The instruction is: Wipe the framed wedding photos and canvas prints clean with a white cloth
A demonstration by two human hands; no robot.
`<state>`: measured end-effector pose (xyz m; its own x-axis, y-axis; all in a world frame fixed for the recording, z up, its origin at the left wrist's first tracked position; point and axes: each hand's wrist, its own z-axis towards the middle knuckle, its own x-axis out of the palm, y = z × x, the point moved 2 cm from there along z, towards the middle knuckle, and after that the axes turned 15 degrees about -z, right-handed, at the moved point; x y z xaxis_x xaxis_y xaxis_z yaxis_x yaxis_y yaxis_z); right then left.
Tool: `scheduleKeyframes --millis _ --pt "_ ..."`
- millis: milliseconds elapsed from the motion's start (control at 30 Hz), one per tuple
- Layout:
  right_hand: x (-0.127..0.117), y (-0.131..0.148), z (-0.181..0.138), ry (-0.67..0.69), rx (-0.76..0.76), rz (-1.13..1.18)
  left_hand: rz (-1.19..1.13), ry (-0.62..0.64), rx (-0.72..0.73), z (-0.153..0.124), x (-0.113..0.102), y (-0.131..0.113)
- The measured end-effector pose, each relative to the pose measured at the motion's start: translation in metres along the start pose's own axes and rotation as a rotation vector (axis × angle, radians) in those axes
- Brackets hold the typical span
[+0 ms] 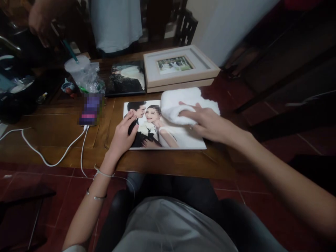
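A large wedding photo print (pixel 168 134) lies flat on the low wooden table (pixel 60 133) in front of me. My left hand (pixel 123 134) rests on its left part, fingers curled and pressing down on the picture. My right hand (pixel 206 120) lies with fingers stretched flat on a folded white cloth (pixel 181 101) that sits on the photo's upper right part.
A white framed picture (pixel 181 68) and a dark photo print (pixel 126 78) lie at the table's far side. A phone (pixel 90 108) with white charging cables (pixel 52 150), a plastic cup with straw (pixel 77 68) and a plastic bag sit at left. Another person's hand (pixel 42 22) hovers top left.
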<state>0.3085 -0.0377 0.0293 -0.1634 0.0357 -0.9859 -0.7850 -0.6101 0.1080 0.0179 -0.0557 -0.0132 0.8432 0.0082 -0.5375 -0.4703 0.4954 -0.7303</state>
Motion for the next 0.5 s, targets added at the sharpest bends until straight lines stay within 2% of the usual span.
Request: scheduleKeyframes --millis 67,167,267,367,500 --pt "0.001 0.015 -0.028 -0.011 -0.043 -0.013 0.005 -0.007 0.001 0.0 0.0 0.002" --pt "-0.001 0.043 -0.07 -0.064 -0.185 -0.009 0.005 -0.007 -0.004 0.001 0.0 0.001" --pt "-0.003 0.058 -0.096 -0.064 -0.282 0.004 -0.003 0.006 -0.007 0.002 -0.002 0.0" --pt "-0.006 0.048 -0.094 -0.061 -0.266 0.034 0.0 0.023 -0.008 0.002 -0.003 0.0" --pt "-0.012 0.011 -0.052 0.0 -0.122 0.014 -0.008 0.038 -0.009 0.002 -0.004 0.001"
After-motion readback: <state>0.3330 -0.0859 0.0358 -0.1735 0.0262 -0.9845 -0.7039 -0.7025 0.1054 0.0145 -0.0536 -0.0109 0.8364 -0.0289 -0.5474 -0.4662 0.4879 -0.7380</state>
